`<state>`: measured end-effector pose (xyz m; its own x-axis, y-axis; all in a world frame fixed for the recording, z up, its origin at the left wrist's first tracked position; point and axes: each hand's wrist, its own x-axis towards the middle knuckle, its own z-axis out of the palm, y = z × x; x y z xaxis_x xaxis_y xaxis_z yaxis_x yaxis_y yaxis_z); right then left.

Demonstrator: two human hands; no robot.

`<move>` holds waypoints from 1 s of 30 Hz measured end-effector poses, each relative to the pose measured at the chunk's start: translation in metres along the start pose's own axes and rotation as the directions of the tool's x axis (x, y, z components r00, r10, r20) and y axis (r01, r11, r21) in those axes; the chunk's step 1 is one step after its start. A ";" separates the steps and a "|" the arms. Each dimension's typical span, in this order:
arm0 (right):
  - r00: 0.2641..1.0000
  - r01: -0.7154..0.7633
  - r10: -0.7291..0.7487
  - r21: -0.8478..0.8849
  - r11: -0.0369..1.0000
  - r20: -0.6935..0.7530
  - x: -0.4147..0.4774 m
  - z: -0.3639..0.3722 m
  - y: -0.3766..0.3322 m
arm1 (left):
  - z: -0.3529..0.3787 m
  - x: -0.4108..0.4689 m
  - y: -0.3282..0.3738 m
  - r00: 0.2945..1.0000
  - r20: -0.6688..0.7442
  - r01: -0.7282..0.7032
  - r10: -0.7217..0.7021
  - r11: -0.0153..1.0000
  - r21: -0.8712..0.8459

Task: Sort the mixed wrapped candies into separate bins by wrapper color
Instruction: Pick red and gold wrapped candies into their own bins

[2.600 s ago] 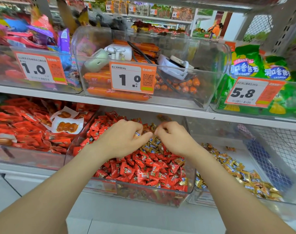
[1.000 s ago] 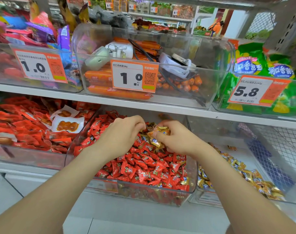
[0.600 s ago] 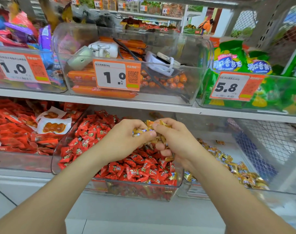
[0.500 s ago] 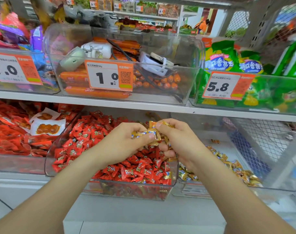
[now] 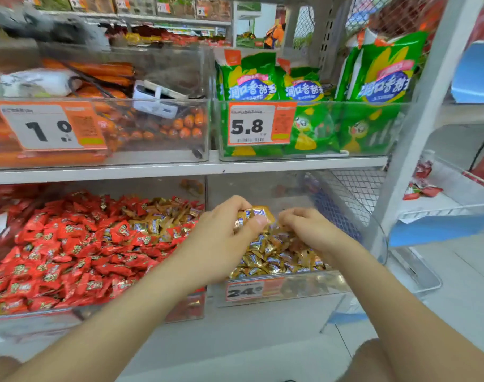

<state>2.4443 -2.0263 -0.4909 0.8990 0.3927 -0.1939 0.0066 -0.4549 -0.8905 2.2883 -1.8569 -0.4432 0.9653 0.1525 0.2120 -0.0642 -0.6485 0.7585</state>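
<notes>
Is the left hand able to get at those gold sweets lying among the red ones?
Probably yes: the stray gold candies lie atop the red pile, just beside the left hand, nothing between. But its grip already holds other gold candies, to drop first.

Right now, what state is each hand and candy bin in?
Left hand: pinches gold candies above the gold bin.
Right hand: fingers curled on the gold pile, grip unclear.
Red bin: mostly red, gold patch mixed in at right.
Gold bin: partly filled with gold candies.
</notes>
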 end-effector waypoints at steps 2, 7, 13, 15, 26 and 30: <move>0.999 0.033 -0.034 -0.040 0.999 -0.022 -0.002 -0.015 0.007 | 0.029 0.022 0.002 1.000 -0.002 0.002 -0.001 0.991 0.132; 0.984 0.060 -0.094 -0.212 0.975 -0.152 -0.002 -0.043 0.024 | 0.082 0.073 -0.033 0.964 0.182 0.138 -0.192 0.953 0.269; 0.981 0.152 -0.180 -0.286 0.946 -0.075 -0.015 -0.033 0.008 | 0.063 0.042 -0.021 0.979 0.181 -0.167 0.096 0.887 0.430; 0.972 0.227 -0.234 -0.281 0.932 0.008 -0.025 -0.016 -0.008 | 0.040 0.014 -0.012 0.951 0.054 -0.287 0.304 0.806 0.517; 0.869 0.490 -0.483 -0.332 0.806 0.112 -0.047 0.099 -0.086 | -0.060 0.008 -0.119 0.996 0.088 -0.022 -0.019 0.897 0.442; 0.881 0.445 -0.473 -0.332 0.832 -0.003 -0.032 0.106 -0.093 | -0.049 0.023 -0.132 0.976 0.218 -0.086 -0.006 0.908 0.410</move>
<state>2.3687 -1.9123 -0.4457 0.7903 0.5588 0.2514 0.5511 -0.4687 -0.6904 2.3067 -1.7317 -0.5083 0.9976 -0.0095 0.0682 -0.0372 -0.9078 0.4177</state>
